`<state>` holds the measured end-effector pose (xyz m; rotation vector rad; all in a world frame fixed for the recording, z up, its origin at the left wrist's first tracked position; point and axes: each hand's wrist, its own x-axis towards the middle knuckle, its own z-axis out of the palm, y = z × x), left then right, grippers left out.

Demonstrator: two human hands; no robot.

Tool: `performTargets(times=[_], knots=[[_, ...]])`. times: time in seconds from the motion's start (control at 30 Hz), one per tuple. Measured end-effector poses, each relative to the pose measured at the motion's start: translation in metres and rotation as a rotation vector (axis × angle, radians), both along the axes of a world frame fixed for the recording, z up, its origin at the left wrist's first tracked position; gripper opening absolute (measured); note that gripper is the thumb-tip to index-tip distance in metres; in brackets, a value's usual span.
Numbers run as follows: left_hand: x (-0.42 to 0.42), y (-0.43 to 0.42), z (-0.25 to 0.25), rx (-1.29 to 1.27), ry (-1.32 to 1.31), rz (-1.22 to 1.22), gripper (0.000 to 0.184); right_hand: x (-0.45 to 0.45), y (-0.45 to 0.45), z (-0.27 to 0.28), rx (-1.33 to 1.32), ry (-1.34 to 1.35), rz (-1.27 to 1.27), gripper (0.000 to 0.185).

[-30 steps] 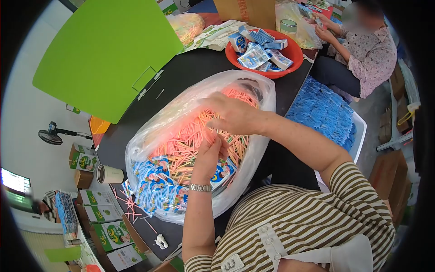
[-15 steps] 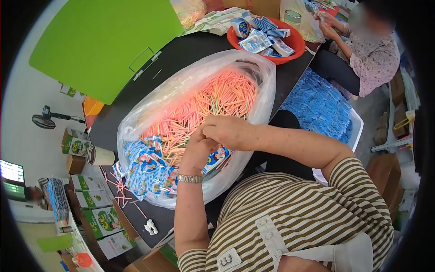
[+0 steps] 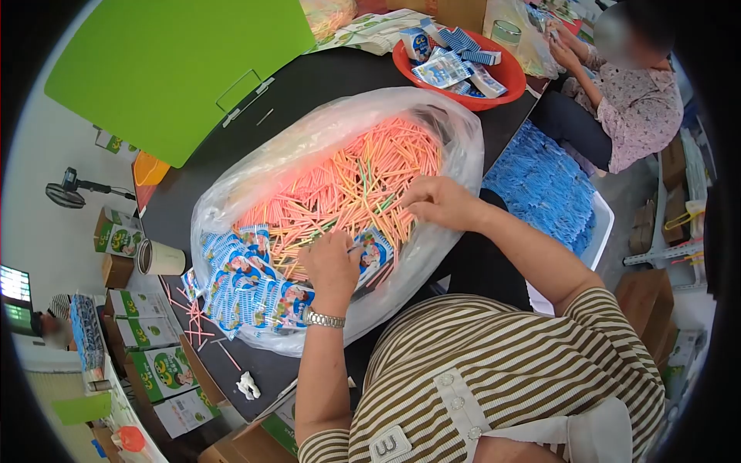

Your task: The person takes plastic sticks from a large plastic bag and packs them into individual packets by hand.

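Note:
A large clear plastic bag (image 3: 455, 116) lies open on the black table, full of thin pink, orange and green sticks (image 3: 332, 181). Blue-and-white printed packets (image 3: 247, 285) are heaped at its lower left. My left hand (image 3: 332, 262), with a metal watch at the wrist, is over the sticks, fingers curled beside another blue packet (image 3: 374, 253); whatever is between them is too small to name. At the bag's right side, my right hand (image 3: 438, 202) hovers over the sticks with bent fingers; its fingertips are too unclear to tell what they hold.
A red bowl (image 3: 513, 81) of packets stands at the back. A green panel (image 3: 177, 69) rises at the left, above a cup (image 3: 164, 258). Loose sticks lie near the table's left edge. At right are a white bin (image 3: 602, 231) of blue packets and a seated co-worker (image 3: 633, 108).
My hands were together over the sticks and have now moved apart, the right hand to the right and the left hand slightly lower. The view has shifted a little.

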<state>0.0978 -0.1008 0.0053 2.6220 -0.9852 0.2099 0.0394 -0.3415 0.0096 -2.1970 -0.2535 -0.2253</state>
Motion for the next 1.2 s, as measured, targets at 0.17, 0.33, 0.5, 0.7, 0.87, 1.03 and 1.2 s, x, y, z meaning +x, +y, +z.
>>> performTargets(times=[0.17,0.33,0.5,0.7,0.87,1.03,1.2], knots=[[0.014,-0.007,-0.005,0.174,0.173,0.002,0.016,0.005,0.04,-0.005,-0.228,-0.138,0.187,0.01],[-0.001,-0.008,-0.001,0.185,-0.144,-0.032,0.01,-0.004,0.055,-0.021,-0.393,-0.107,0.203,0.011],[-0.025,-0.008,-0.01,0.05,-0.486,-0.092,0.019,-0.009,0.054,-0.031,-0.38,-0.141,0.169,0.013],[-0.036,-0.011,-0.009,0.099,-0.505,-0.037,0.024,-0.013,0.056,-0.032,-0.37,-0.15,0.119,0.017],[-0.033,-0.017,-0.009,0.074,-0.271,0.009,0.016,-0.015,0.057,-0.035,-0.341,-0.202,0.09,0.017],[-0.01,-0.023,-0.004,0.104,0.086,0.147,0.013,-0.008,0.047,-0.031,-0.315,-0.174,0.125,0.018],[-0.007,0.007,-0.009,-0.501,0.473,0.037,0.015,-0.007,0.024,0.007,0.26,-0.169,-0.007,0.012]])
